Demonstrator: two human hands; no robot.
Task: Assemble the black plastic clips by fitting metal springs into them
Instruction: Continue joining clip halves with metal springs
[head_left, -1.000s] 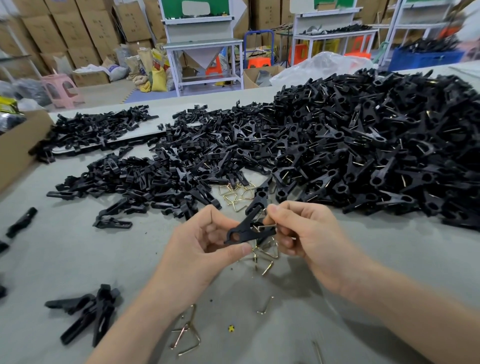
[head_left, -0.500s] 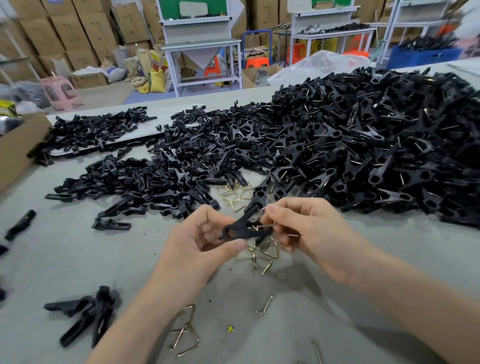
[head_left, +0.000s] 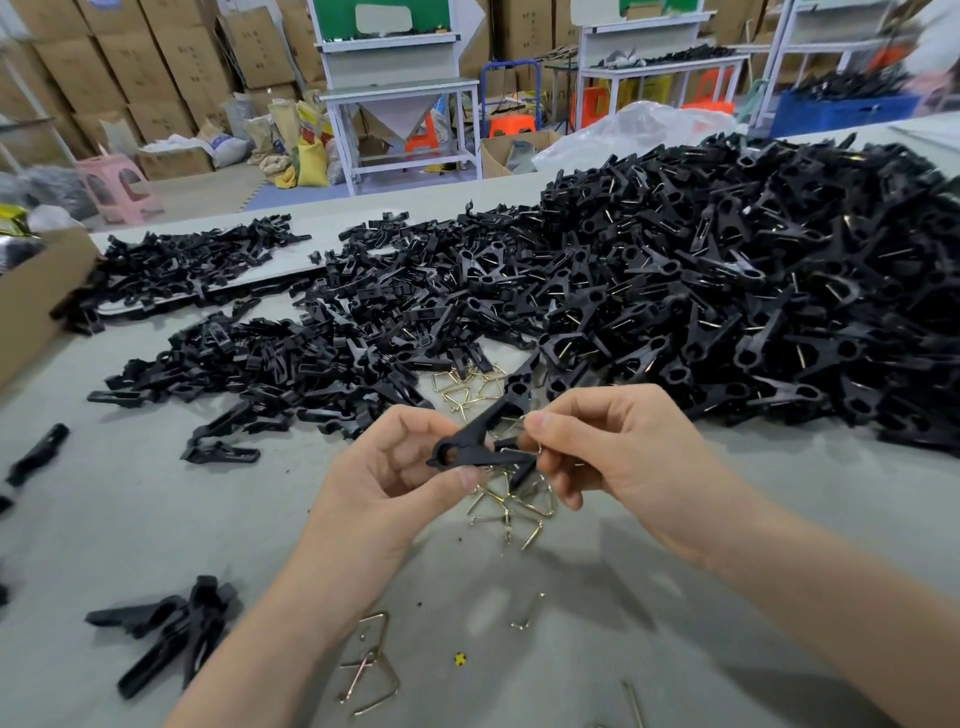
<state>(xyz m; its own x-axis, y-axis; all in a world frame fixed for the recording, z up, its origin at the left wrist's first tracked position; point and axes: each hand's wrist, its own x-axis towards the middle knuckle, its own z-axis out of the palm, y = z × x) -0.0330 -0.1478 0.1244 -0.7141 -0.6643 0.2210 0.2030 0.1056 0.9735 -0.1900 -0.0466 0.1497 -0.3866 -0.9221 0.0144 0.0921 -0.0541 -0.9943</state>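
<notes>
A: Black plastic clip (head_left: 483, 449): where is it, and which way does it lie?

B: Held in the air above the grey surface (head_left: 156, 519), between both hands, near the middle of the view. Its long axis slants from lower left to upper right. A second arm runs nearly level toward the right, so the two spread like a V opening rightward.

A: And the hands?

B: The left hand (head_left: 384, 483) pinches the joined left end between thumb and curled fingers. The right hand (head_left: 628, 457) pinches the right part with thumb and forefinger, the other fingers curled beneath. A bit of gold wire shows at those fingertips; whether it is seated in the clip I cannot tell.

A: What lies below?

B: A small scatter of brass-coloured wire springs (head_left: 514, 506), directly under the clip, and a few larger gold wire springs (head_left: 371, 670) nearer the person.

A: Room to move?

B: Bare surface to the left and in front of the hands. The tall heap of assembled black clips (head_left: 727, 312) crowds the far right. A flatter spread of loose black clip halves (head_left: 291, 353) lies beyond the left hand, and a small bunch of black halves (head_left: 171, 634) sits at lower left.
</notes>
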